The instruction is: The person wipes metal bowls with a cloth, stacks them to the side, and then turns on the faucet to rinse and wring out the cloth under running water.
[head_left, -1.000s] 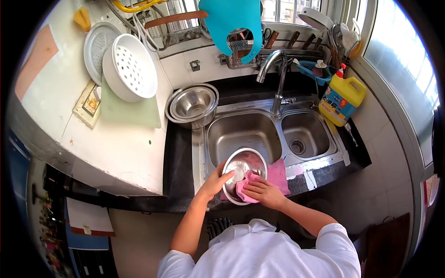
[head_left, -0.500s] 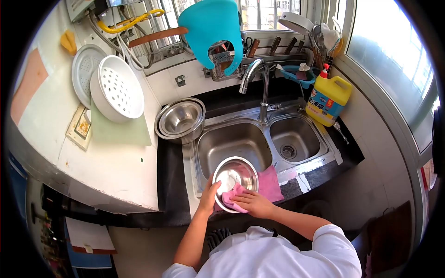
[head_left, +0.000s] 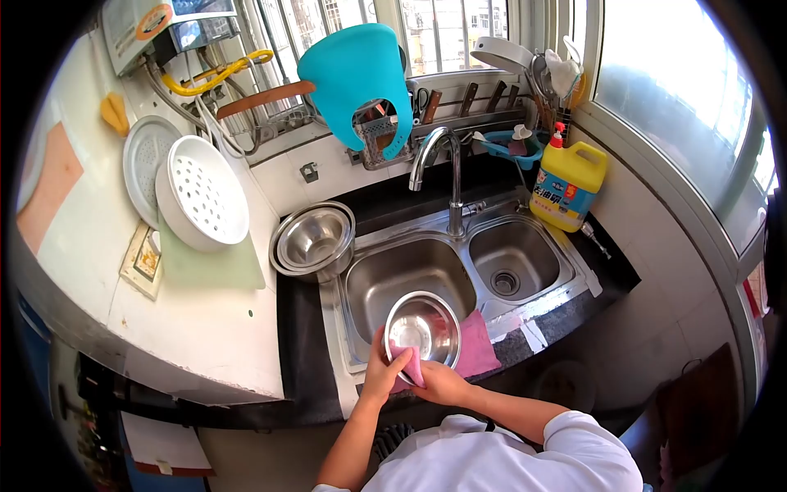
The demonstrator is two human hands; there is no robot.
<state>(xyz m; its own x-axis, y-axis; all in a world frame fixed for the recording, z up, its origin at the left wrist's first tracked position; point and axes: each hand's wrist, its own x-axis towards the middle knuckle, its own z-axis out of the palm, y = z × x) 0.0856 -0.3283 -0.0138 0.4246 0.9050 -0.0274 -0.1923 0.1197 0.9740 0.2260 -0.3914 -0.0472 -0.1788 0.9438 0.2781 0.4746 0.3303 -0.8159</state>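
Over the front of the large sink basin I hold a shiny steel bowl (head_left: pixel 433 324), its opening tilted up towards me. My left hand (head_left: pixel 384 375) is closed on the bowl's lower left rim, thumb inside. A pink cloth (head_left: pixel 409 366) hangs folded over the near rim between my hands. My right hand (head_left: pixel 443 384) is closed at the cloth and the near side of the bowl; its fingers are partly hidden under the bowl. Another pink cloth (head_left: pixel 479 348) lies flat on the sink's front edge, partly behind the bowl.
Nested steel bowls (head_left: pixel 316 239) stand left of the double sink (head_left: pixel 410 266). The faucet (head_left: pixel 456 184) rises behind it. A yellow jug (head_left: pixel 568 184) stands at the back right. A white colander (head_left: pixel 202 193) hangs on the left wall, and a turquoise bib-shaped piece (head_left: pixel 358 78) hangs by the window.
My right hand has moved from inside the bowl down to its near rim. The pink cloth now folds over that rim beside my left thumb. The camera view has shifted slightly.
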